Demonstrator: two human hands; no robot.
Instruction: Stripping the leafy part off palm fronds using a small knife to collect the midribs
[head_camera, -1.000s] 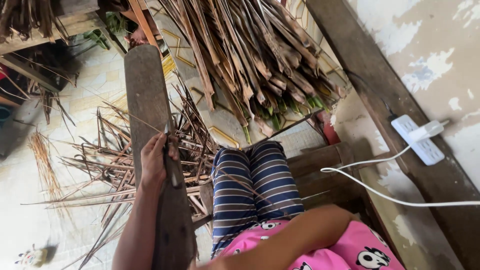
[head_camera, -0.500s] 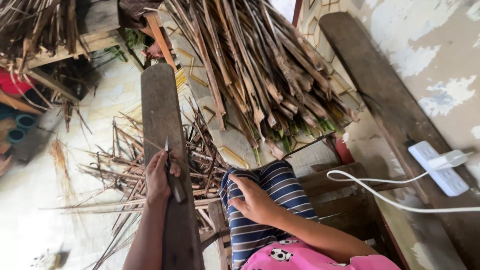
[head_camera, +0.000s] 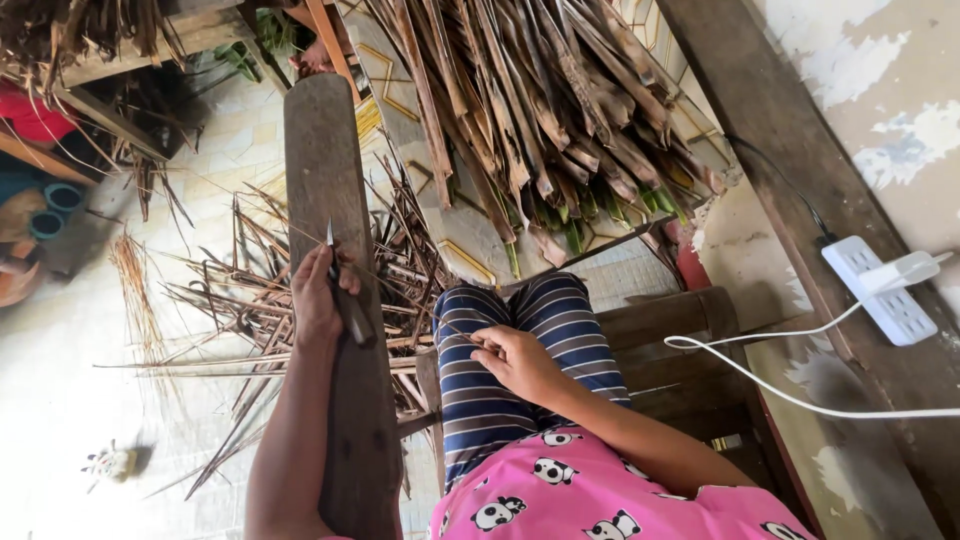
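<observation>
Left hand (head_camera: 318, 300) closes around the dark handle of a small knife (head_camera: 343, 290), blade tip pointing toward twelve o'clock, and presses it against a long wooden plank (head_camera: 322, 170); the plank runs from six to twelve o'clock beside the person's leg and appears to serve as a steady working surface that braces the blade. Right hand (head_camera: 518, 362) rests on the striped trouser leg (head_camera: 500, 390) at about three o'clock of the knife, fingers pinched on a thin leaf rib (head_camera: 455, 330) that slants up toward the blade, seemingly held taut so the edge can run along it. Dry brown leaf stalks (head_camera: 540, 110), their bases still green, are stacked at one o'clock within reach. Stripped scraps (head_camera: 250, 300) litter the tiled floor at nine o'clock, on the far side of the plank. A white power strip (head_camera: 880, 285) with a trailing cable lies on a wooden beam at three o'clock.
</observation>
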